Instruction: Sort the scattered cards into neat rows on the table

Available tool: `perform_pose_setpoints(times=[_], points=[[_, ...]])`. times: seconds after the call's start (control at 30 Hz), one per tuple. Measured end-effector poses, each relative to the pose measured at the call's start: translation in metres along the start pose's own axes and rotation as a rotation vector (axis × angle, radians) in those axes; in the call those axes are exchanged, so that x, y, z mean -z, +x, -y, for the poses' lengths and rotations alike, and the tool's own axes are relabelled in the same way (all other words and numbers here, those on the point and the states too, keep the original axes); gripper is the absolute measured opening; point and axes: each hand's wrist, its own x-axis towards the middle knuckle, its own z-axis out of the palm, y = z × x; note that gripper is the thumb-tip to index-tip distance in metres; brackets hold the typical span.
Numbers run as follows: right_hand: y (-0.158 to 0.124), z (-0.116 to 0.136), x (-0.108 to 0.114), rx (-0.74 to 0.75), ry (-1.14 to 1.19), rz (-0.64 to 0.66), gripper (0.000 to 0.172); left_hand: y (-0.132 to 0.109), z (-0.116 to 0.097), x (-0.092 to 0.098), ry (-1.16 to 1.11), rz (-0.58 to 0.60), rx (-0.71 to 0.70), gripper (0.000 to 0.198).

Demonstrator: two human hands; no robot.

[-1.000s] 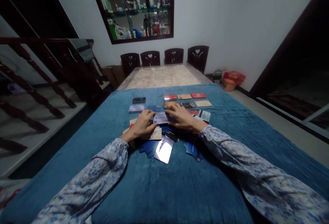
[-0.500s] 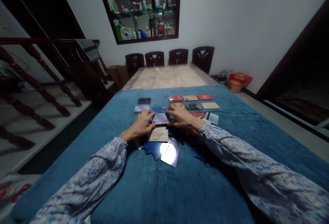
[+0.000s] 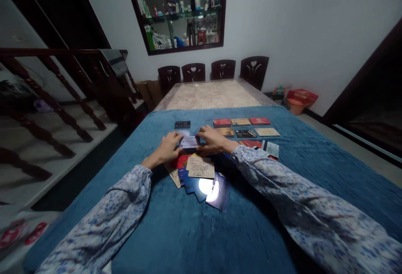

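Note:
Both my hands grip a pale lilac card (image 3: 189,142), which may be a small stack, by its two short ends. My left hand (image 3: 169,146) is closed on its left end, and my right hand (image 3: 212,140) on its right end. Just behind it, partly covered, lies another pale card (image 3: 184,133). Below my hands spreads a loose pile: a cream printed card (image 3: 201,167) on top, blue cards (image 3: 192,184), a red card (image 3: 179,161), and a dark card (image 3: 220,194) with a bright glare beside it.
A black card (image 3: 182,125) lies farther back. To the right, stacks stand in rows, among them a red stack (image 3: 260,121), a black stack (image 3: 246,133) and a cream stack (image 3: 267,132). Loose striped cards (image 3: 270,148) lie near my right forearm. A blue cloth (image 3: 132,223) covers the table.
Both hands have moved slightly left with the lilac card, toward the pale card behind. The blue card behind them is no longer visible. More of the loose pile shows. The view has turned slightly left.

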Motion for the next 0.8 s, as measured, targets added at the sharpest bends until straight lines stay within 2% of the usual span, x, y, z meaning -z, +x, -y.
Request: perform_pose_setpoints(times=[0.3,0.47,0.57,0.8], points=[[0.036,0.007,-0.007,0.000,0.036,-0.015,0.037,0.008,0.030,0.010,0.046,0.016,0.051,0.047],[0.051,0.010,-0.002,0.001,0.090,0.001,0.035,0.017,0.040,0.014,0.093,0.053,0.091,0.046],[0.059,0.011,0.000,0.005,0.091,0.005,0.036,0.022,0.046,0.015,0.103,0.070,0.105,0.047],[0.071,0.011,-0.001,0.002,0.081,0.027,0.028,0.035,0.063,0.009,0.093,0.101,0.116,0.049]])
